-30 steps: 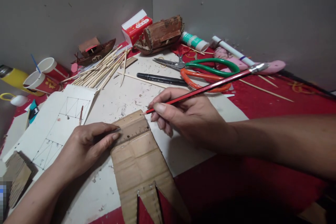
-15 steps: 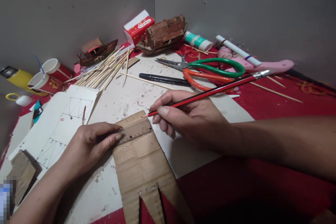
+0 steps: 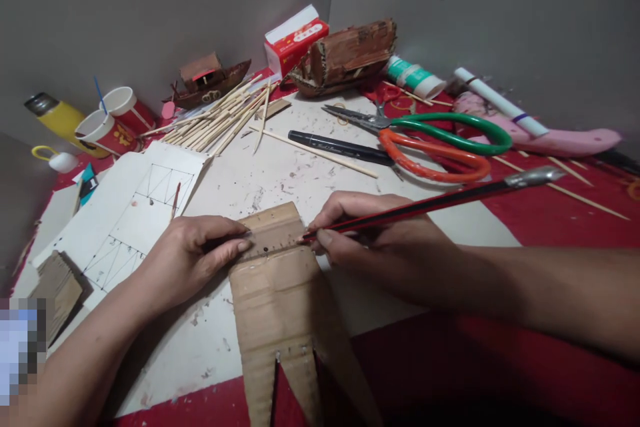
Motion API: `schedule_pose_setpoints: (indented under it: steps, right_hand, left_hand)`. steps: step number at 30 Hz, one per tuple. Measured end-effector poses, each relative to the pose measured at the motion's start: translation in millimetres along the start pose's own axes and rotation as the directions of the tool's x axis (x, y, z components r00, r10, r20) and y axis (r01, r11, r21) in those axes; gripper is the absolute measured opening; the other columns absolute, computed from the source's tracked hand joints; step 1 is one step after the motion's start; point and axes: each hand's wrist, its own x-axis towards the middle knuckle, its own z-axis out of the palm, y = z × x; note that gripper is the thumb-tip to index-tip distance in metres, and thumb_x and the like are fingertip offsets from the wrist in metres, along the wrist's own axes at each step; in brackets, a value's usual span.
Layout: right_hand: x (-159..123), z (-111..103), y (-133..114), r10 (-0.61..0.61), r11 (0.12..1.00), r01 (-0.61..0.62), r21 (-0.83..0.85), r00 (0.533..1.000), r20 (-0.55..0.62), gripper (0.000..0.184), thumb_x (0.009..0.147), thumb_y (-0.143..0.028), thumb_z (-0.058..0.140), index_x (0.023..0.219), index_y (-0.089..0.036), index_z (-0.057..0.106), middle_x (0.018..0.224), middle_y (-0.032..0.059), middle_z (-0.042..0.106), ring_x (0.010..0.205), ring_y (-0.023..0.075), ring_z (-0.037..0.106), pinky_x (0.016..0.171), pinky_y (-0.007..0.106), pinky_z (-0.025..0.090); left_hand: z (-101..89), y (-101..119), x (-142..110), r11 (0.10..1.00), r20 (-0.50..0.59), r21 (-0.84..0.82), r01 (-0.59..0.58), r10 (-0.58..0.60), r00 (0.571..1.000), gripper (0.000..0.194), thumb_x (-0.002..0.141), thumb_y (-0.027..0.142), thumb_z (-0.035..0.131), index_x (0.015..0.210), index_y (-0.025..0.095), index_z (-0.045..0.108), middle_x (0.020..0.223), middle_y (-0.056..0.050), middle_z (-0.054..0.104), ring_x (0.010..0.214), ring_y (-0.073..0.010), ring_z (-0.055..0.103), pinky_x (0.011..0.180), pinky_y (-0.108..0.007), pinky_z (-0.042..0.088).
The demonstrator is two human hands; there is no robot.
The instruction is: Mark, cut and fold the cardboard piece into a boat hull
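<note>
A brown cardboard piece [image 3: 280,307] with a notched near end lies on a stained white sheet [image 3: 250,187]. A small clear ruler [image 3: 273,243] sits across the cardboard's far end. My left hand [image 3: 190,260] presses the ruler's left end with thumb and fingertips pinched on it. My right hand [image 3: 365,233] grips a red and black pencil [image 3: 430,203], its tip touching the cardboard at the ruler's right end. The pencil's metal end points right.
Behind lie a black marker [image 3: 340,147], green and orange-handled scissors [image 3: 435,140], a pile of bamboo sticks [image 3: 225,117], two model boats [image 3: 345,57], a red box [image 3: 295,37], glue tubes, paper cups [image 3: 107,127] and a drawn paper plan [image 3: 135,213]. Grey walls close the back.
My right hand has lowered and moved the pencil tip from above the cardboard's far corner onto the ruler's right end. The view has shifted right. My left hand stays on the ruler.
</note>
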Motion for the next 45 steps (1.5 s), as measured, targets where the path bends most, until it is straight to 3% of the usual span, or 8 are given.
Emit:
schedule_pose_setpoints:
  steps: [9, 16, 20, 29, 33, 45]
  right_hand:
    - [2, 0, -7, -0.007, 0.999, 0.012, 0.031, 0.986, -0.164, 0.013, 0.081, -0.014, 0.059, 0.071, -0.023, 0.059, 0.063, 0.0000, 0.064, 0.054, 0.0145, 0.057, 0.048, 0.025, 0.044]
    - [-9, 4, 3, -0.156, 0.987, 0.157, -0.046, 0.988, 0.022, 0.011, 0.086, -0.016, 0.058, 0.087, -0.022, 0.067, 0.071, 0.0029, 0.070, 0.057, 0.0152, 0.062, 0.048, 0.026, 0.044]
    - [-12, 4, 3, -0.166, 0.984, 0.167, -0.062, 0.986, 0.019, 0.010, 0.087, -0.015, 0.058, 0.086, -0.022, 0.066, 0.071, 0.0026, 0.069, 0.056, 0.0146, 0.062, 0.049, 0.026, 0.045]
    - [-10, -1, -3, -0.034, 0.986, 0.063, 0.155, 0.982, -0.184, 0.007, 0.087, -0.020, 0.063, 0.082, -0.024, 0.064, 0.072, 0.0027, 0.068, 0.062, 0.0194, 0.064, 0.055, 0.033, 0.049]
    - [-11, 1, -2, 0.014, 0.970, 0.033, 0.240, 0.981, -0.191, 0.008, 0.088, -0.020, 0.062, 0.081, -0.024, 0.063, 0.072, 0.0014, 0.066, 0.060, 0.0177, 0.062, 0.055, 0.032, 0.049]
    - [-12, 1, 0, 0.044, 0.965, 0.009, 0.261, 0.979, -0.197, 0.008, 0.089, -0.026, 0.063, 0.082, -0.023, 0.064, 0.076, 0.0036, 0.068, 0.062, 0.0177, 0.063, 0.052, 0.030, 0.049]
  left_hand:
    - [1.5, -3, -1, 1.000, 0.036, -0.018, 0.004, -0.004, 0.999, 0.026, 0.093, 0.037, 0.058, 0.095, 0.018, 0.076, 0.090, -0.005, 0.078, 0.076, -0.0163, 0.070, 0.069, -0.026, 0.053]
    - [2.3, -2, -2, 0.998, 0.042, -0.057, 0.015, -0.013, 0.999, 0.025, 0.093, 0.034, 0.057, 0.094, 0.017, 0.075, 0.089, -0.005, 0.077, 0.075, -0.0156, 0.070, 0.068, -0.026, 0.052]
    - [2.8, -3, -1, 0.999, 0.048, -0.053, 0.011, -0.008, 0.999, 0.026, 0.093, 0.035, 0.057, 0.094, 0.017, 0.076, 0.089, -0.006, 0.077, 0.075, -0.0160, 0.069, 0.069, -0.026, 0.053]
    - [3.0, -4, -2, 0.999, 0.025, -0.047, 0.021, -0.020, 0.999, 0.030, 0.091, 0.041, 0.057, 0.095, 0.019, 0.076, 0.089, -0.007, 0.078, 0.075, -0.0176, 0.070, 0.069, -0.027, 0.055]
    - [3.1, -6, -1, 0.999, 0.017, -0.033, 0.006, -0.006, 1.000, 0.029, 0.091, 0.040, 0.058, 0.095, 0.019, 0.076, 0.088, -0.006, 0.078, 0.074, -0.0172, 0.070, 0.068, -0.026, 0.054]
    - [3.1, -3, -1, 1.000, -0.008, -0.008, 0.003, -0.003, 1.000, 0.030, 0.090, 0.043, 0.058, 0.092, 0.020, 0.077, 0.086, -0.006, 0.078, 0.072, -0.0187, 0.071, 0.066, -0.027, 0.054]
